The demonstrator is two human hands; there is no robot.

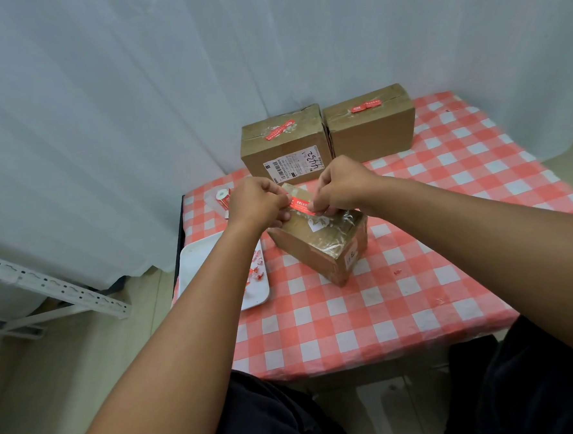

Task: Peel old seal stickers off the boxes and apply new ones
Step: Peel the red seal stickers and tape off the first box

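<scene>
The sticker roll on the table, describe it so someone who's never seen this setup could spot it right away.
Start at the red-and-white checked table and go to its far left corner, left of the left hand. Beyond the white tray of peeled scraps lies the sticker roll. It is the only small white cylinder there, with red stickers trailing from it; its neighbours are brown cardboard boxes.

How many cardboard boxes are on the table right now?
3: one near box under both hands, one back-left box with a shipping label, one back-right box. None appear hidden.
</scene>
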